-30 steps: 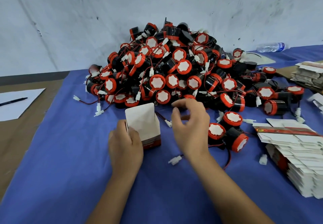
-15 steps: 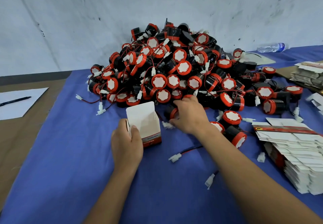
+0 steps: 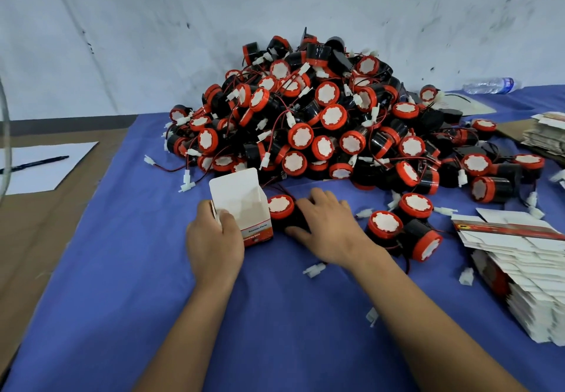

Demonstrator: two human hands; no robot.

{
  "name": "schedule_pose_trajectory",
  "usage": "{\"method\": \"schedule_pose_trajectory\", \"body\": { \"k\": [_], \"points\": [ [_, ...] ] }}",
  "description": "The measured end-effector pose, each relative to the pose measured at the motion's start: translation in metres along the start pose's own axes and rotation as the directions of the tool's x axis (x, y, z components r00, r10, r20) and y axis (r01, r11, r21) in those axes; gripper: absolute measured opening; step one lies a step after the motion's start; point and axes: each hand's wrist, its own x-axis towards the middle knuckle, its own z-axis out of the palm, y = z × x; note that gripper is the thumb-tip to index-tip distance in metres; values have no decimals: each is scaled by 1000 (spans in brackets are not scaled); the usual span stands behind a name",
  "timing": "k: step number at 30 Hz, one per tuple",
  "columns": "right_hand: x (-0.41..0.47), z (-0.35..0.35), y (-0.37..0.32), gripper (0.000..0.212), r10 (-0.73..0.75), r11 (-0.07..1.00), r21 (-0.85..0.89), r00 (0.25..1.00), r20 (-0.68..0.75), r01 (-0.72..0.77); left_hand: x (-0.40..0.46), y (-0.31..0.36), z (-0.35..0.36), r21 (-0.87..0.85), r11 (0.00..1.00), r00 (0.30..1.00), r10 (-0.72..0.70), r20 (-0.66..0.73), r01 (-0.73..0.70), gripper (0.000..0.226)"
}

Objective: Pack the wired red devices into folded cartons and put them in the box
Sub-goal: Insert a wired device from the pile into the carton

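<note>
On the blue cloth-covered counter [image 3: 128, 284], near its middle, stands a small white folded carton [image 3: 244, 208] with a red lower band, its top flap raised and its mouth open. Small dark print runs along the white front and pale print on the red band, both too fine to read. The left hand [image 3: 214, 245] grips the carton's near-left corner, thumb curled over the front rim, forearm reaching in from below. The right hand [image 3: 330, 226] lies knuckles up just right of the carton, fingers curled over the black body of a round red-capped wired device [image 3: 279, 205] whose white-centred face touches the carton's right wall. Behind both rises a large heap of red-and-black wired devices [image 3: 321, 122] with white plug connectors. To the right lies a stack of flat white cartons [image 3: 519, 257] with a red printed strip, its lettering illegible. At far left a black pen [image 3: 35, 164] rests on a white paper sheet [image 3: 46, 168].
</note>
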Motion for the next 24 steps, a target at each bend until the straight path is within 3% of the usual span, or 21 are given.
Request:
{"method": "schedule_pose_trajectory", "body": {
  "k": [3, 6, 8, 10, 13, 15, 18, 24],
  "points": [
    [-1, -4, 2, 43, 48, 996, 78, 999, -24, -46, 3, 0, -2, 18, 1000, 1000, 0, -1, 0, 11],
    [-7, -17, 7, 43, 91, 994, 77, 977, -192, -77, 5, -2, -2, 32, 999, 1000, 2, 3, -2, 13],
    [-11, -32, 5, 45, 51, 966, 255, 945, -323, 35, 7, -4, -1, 33, 999, 999, 27, 26, -28, 16],
    [-14, -47, -12, 44, -74, 850, 451, 910, -408, 271, 5, -4, 0, 7, 996, 994, 84, 72, -85, 19],
    [-13, -53, -49, 47, -267, 752, 496, 889, -372, 434, -5, -3, 3, -68, 976, 969, 216, 119, -209, 18],
    [-10, -50, -61, 42, -278, 814, 450, 927, -252, 366, -8, -6, 3, -87, 973, 962, 227, 153, -216, 32],
    [-11, -46, -61, 24, -124, 954, 253, 981, -150, 159, -5, -8, 3, -129, 976, 950, 200, 239, -173, 40],
    [-19, -47, -54, 28, 76, 989, 145, 948, -310, -31, 0, -3, 1, -182, 967, 943, 220, 251, -177, 21]
  ]
}}
